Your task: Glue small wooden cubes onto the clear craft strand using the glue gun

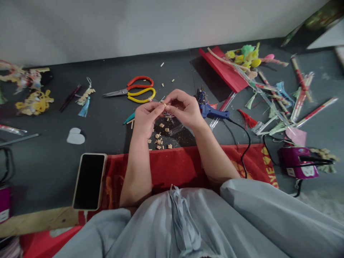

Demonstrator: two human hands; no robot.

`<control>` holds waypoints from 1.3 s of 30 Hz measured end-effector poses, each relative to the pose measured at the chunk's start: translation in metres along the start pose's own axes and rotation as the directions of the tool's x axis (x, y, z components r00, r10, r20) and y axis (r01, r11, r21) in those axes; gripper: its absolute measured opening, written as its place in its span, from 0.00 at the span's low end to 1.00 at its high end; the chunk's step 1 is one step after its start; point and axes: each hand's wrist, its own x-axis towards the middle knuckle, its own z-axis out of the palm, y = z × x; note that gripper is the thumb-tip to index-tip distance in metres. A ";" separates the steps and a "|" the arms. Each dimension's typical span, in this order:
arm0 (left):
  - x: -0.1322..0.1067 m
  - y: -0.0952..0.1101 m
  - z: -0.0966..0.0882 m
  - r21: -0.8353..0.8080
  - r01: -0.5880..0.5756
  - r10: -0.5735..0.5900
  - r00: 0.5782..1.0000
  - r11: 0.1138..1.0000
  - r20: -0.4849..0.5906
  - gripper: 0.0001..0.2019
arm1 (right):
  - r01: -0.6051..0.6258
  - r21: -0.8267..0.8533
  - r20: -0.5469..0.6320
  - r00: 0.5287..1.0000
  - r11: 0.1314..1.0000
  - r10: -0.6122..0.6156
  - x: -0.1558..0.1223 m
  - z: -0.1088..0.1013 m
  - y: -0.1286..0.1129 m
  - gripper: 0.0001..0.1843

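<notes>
My left hand (146,118) and my right hand (186,109) meet over the dark table, thumbs and fingertips pinched together. Between them is a small tan piece (165,105), mostly hidden by the fingers. Below the hands lie several little tan pieces (158,141) among fine crumbs. Scissors (129,91) with one red and one yellow handle rest just beyond my left hand. A teal pointed tool (129,118) is partly covered by that hand. Beside my right hand lies a blue glue gun (215,111) with a black cord.
A phone (90,181) lies at the front left, near a white heart-shaped cutout (75,136). Red paper (224,70), tassels and wrapped sticks crowd the right side. A purple box (298,163) with cords sits front right. A red cloth (177,166) lies under my forearms.
</notes>
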 end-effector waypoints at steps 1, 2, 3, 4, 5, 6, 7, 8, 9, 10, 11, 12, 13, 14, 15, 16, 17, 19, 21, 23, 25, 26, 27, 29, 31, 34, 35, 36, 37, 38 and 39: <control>0.000 0.000 0.000 0.002 0.004 -0.004 1.000 1.000 -0.004 0.10 | 0.008 -0.007 0.007 1.000 1.000 -0.008 0.000 0.000 0.000 0.12; 0.000 0.000 0.000 0.004 0.007 -0.007 1.000 1.000 -0.007 0.09 | 0.016 -0.017 0.014 1.000 1.000 -0.016 0.000 -0.001 0.000 0.12; 0.000 0.000 0.000 0.006 0.010 -0.010 1.000 1.000 -0.011 0.09 | 0.024 -0.029 0.018 1.000 0.999 -0.024 0.000 -0.001 0.000 0.12; 0.000 0.001 0.000 0.009 0.013 -0.013 1.000 1.000 -0.015 0.08 | 0.032 -0.039 0.021 0.999 0.999 -0.031 0.000 -0.001 0.000 0.12; 0.000 0.001 0.000 0.014 0.019 -0.019 1.000 1.000 -0.019 0.07 | 0.039 -0.047 0.024 0.999 0.998 -0.038 0.000 -0.001 0.000 0.12; 0.000 0.000 -0.001 0.019 0.027 -0.027 0.999 0.999 -0.024 0.07 | 0.046 -0.051 0.028 0.999 0.998 -0.045 0.000 -0.001 0.000 0.11; 0.001 0.000 -0.001 0.025 0.036 -0.036 0.999 0.999 -0.031 0.06 | 0.056 -0.054 0.030 0.998 0.997 -0.055 0.000 -0.002 0.000 0.11; 0.001 0.000 -0.001 0.030 0.047 -0.046 0.998 0.998 -0.039 0.06 | 0.067 -0.058 0.034 0.997 0.996 -0.065 0.000 -0.002 0.000 0.11; 0.001 0.000 -0.001 0.034 0.057 -0.055 0.997 0.998 -0.048 0.05 | 0.079 -0.066 0.038 0.996 0.995 -0.076 0.001 -0.002 0.000 0.11; 0.001 -0.001 -0.001 0.036 0.063 -0.061 0.997 0.997 -0.056 0.05 | 0.088 -0.078 0.044 0.995 0.993 -0.084 0.001 -0.002 0.001 0.11; 0.001 -0.001 -0.001 0.037 0.068 -0.066 0.996 0.997 -0.063 0.04 | 0.096 -0.091 0.049 0.995 0.991 -0.092 0.001 -0.003 0.001 0.11; 0.002 -0.001 -0.001 0.035 0.069 -0.067 0.995 0.997 -0.068 0.04 | 0.102 -0.105 0.054 0.994 0.989 -0.097 0.001 -0.003 0.001 0.12; 0.002 -0.002 -0.001 0.034 0.070 -0.068 0.995 0.997 -0.073 0.03 | 0.106 -0.119 0.057 0.993 0.987 -0.100 0.001 -0.003 0.001 0.12; 0.002 -0.002 0.000 0.031 0.072 -0.070 0.995 0.997 -0.076 0.03 | 0.107 -0.133 0.059 0.993 0.985 -0.100 0.001 -0.003 0.001 0.12; 0.002 -0.001 0.000 0.029 0.075 -0.072 0.994 0.997 -0.079 0.03 | 0.107 -0.144 0.059 0.993 0.984 -0.100 0.001 -0.003 0.000 0.13; 0.002 -0.001 0.000 0.027 0.079 -0.076 0.994 0.997 -0.083 0.02 | 0.107 -0.153 0.057 0.993 0.982 -0.099 0.001 -0.003 0.000 0.13; 0.002 -0.001 0.001 0.027 0.083 -0.080 0.993 0.996 -0.085 0.02 | 0.107 -0.159 0.056 0.994 0.981 -0.099 0.001 -0.003 0.000 0.13; 0.002 0.000 0.001 0.034 0.088 -0.085 0.993 0.996 -0.087 0.01 | 0.099 -0.165 0.058 0.994 0.981 -0.091 0.002 -0.003 -0.001 0.13; 0.003 0.000 0.001 0.044 0.091 -0.087 0.992 0.995 -0.090 0.01 | 0.087 -0.167 0.062 0.995 0.982 -0.077 0.002 -0.002 -0.001 0.13; 0.003 0.000 0.000 0.057 0.097 -0.092 0.991 0.994 -0.092 0.01 | 0.077 -0.170 0.065 0.996 0.982 -0.067 0.002 -0.002 0.000 0.13; 0.003 0.000 0.000 0.066 0.103 -0.096 0.990 0.992 -0.099 0.01 | 0.079 -0.171 0.068 0.995 0.982 -0.069 0.002 -0.002 0.000 0.12; 0.003 -0.001 0.000 0.072 0.104 -0.096 0.990 0.992 -0.102 0.01 | 0.079 -0.174 0.070 0.995 0.982 -0.068 0.002 -0.003 0.001 0.11; 0.004 -0.001 0.000 0.077 0.104 -0.096 0.990 0.992 -0.106 0.01 | 0.078 -0.178 0.074 0.995 0.981 -0.066 0.002 -0.003 0.001 0.11; 0.004 -0.001 0.000 0.093 0.104 -0.094 0.989 0.990 -0.112 0.02 | 0.073 -0.189 0.078 0.995 0.979 -0.059 0.002 -0.003 0.001 0.10; 0.004 -0.002 0.000 0.105 0.108 -0.096 0.989 0.989 -0.115 0.02 | 0.072 -0.199 0.078 0.995 0.977 -0.057 0.002 -0.003 0.001 0.10; 0.004 -0.002 0.000 0.095 0.118 -0.106 0.987 0.988 -0.122 0.01 | 0.078 -0.214 0.072 0.995 0.974 -0.064 0.002 -0.003 0.001 0.09; 0.004 -0.002 0.000 0.087 0.123 -0.112 0.986 0.989 -0.120 0.01 | 0.080 -0.220 0.070 0.995 0.972 -0.067 0.002 -0.003 0.001 0.09; 0.004 -0.002 0.000 0.079 0.131 -0.122 0.986 0.988 -0.113 0.01 | 0.085 -0.223 0.068 0.995 0.971 -0.071 0.002 -0.003 0.001 0.09; 0.003 -0.001 0.000 0.071 0.141 -0.133 0.986 0.987 -0.104 0.02 | 0.089 -0.225 0.067 0.995 0.970 -0.076 0.002 -0.003 0.001 0.08; 0.003 -0.001 0.000 0.062 0.152 -0.146 0.985 0.986 -0.093 0.02 | 0.092 -0.227 0.067 0.995 0.969 -0.078 0.002 -0.004 0.000 0.08; 0.003 -0.001 0.000 0.056 0.161 -0.157 0.984 0.985 -0.082 0.03 | 0.093 -0.230 0.067 0.995 0.969 -0.080 0.002 -0.004 0.000 0.08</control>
